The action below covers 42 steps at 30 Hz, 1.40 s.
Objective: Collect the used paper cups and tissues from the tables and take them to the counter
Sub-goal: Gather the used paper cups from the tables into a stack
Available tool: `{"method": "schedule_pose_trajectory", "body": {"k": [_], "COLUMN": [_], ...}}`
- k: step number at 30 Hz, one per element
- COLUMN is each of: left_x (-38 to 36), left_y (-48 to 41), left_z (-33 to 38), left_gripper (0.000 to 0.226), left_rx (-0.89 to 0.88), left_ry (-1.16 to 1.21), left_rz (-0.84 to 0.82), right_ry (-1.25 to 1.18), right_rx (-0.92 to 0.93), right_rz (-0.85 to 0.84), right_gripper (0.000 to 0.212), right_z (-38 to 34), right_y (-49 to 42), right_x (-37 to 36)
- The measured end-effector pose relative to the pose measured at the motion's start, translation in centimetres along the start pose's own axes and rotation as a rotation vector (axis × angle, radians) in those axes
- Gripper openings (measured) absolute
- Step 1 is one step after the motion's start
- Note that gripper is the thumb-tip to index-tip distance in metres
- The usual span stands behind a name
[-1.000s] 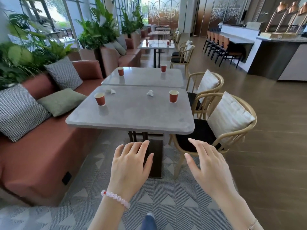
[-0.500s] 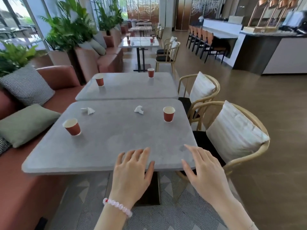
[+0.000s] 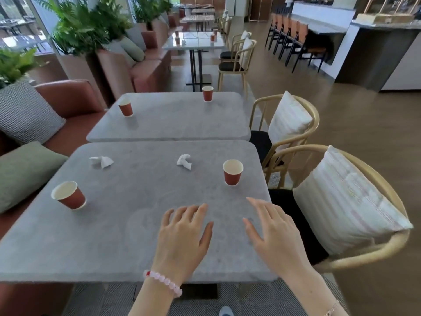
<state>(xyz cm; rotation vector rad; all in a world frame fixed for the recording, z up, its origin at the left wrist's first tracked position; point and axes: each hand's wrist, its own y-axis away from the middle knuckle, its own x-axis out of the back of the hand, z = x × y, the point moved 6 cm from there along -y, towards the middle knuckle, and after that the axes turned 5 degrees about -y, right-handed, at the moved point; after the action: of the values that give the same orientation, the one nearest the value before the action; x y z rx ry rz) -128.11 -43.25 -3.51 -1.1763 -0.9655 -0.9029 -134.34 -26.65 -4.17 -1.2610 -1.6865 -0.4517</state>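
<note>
Since the frame half a second back, the head view has closed in on the near table (image 3: 127, 236). Its grey top now fills the lower half of the picture, and both hands, then at its near edge, are now out over it.

The left hand (image 3: 182, 238) hangs palm down, its fingers spread and loosely straight, and holds nothing. A bead bracelet (image 3: 163, 282) circles its wrist. The right hand (image 3: 276, 236) is just beside it, also spread and empty, its fingertips pointing toward twelve o'clock. Whether either palm touches the stone cannot be told.

Take the near tabletop as a clock face with six at the person. The left hand is at about six and the right hand at about five.
- The right-side cup (image 3: 232, 173), red paper and upright, stands at two o'clock, near the right hand but apart from it.
- The left-side cup (image 3: 69, 197) stands at nine, close to the edge.
- The right tissue (image 3: 184, 162), crumpled and white, lies at one o'clock.
- The left tissue (image 3: 101, 161) lies at eleven.

The second table (image 3: 170, 124) adjoins the far edge at twelve. It carries the far-left cup (image 3: 126, 107) and the far-right cup (image 3: 207, 93).

A wicker chair (image 3: 385, 185) with a pale cushion sits at three o'clock of the near table, and a rust-coloured bench (image 3: 68, 96) runs along at nine. The counter (image 3: 385, 30) lies well apart, at about one o'clock of the view.
</note>
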Motion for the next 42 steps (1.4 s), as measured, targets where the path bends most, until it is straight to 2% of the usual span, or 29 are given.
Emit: {"method": "schedule_pose_trajectory", "body": {"k": [16,25,31,34,38,40,42], "left_x": [-6.1,-8.4,-9.8,-10.3,-11.1,-11.2,-11.2], "left_y": [-9.0,-11.4,-12.2,-12.4,-12.6,-12.7,-12.9], "left_z": [-0.9,-2.3,-3.4,-3.8,-4.5,-4.8,-5.2], "left_gripper": [0.033,0.030,0.029,0.030,0.031,0.028,0.034], "left_rx": [0.092,0.066,0.049,0.043,0.050,0.045,0.046], "left_ry": [-0.016,-0.008,0.014,0.022,0.039,0.038,0.033], "left_rz": [-0.095,-0.096,-0.134,-0.156,-0.184,-0.174,-0.179], "right_ry": [-0.014,-0.019,-0.047,-0.120,-0.283,-0.379,-0.491], "right_rx": [0.016,0.062,0.011,-0.061,-0.307,-0.400,-0.471], "right_rz": [-0.154,-0.091,-0.119,-0.127,-0.034,-0.034,-0.065], "right_gripper": [0.045,0.047,0.044,0.037,0.026,0.031,0.046], "right_z": [5.5,6.2,7.1,8.6,11.7,13.1,14.0], "right_y": [-10.3,-12.7,-13.2,-13.4,-13.8,-14.5,-15.5], "right_x": [-4.2,-6.0,-8.1,-9.5,-11.9,-13.5,-15.3]}}
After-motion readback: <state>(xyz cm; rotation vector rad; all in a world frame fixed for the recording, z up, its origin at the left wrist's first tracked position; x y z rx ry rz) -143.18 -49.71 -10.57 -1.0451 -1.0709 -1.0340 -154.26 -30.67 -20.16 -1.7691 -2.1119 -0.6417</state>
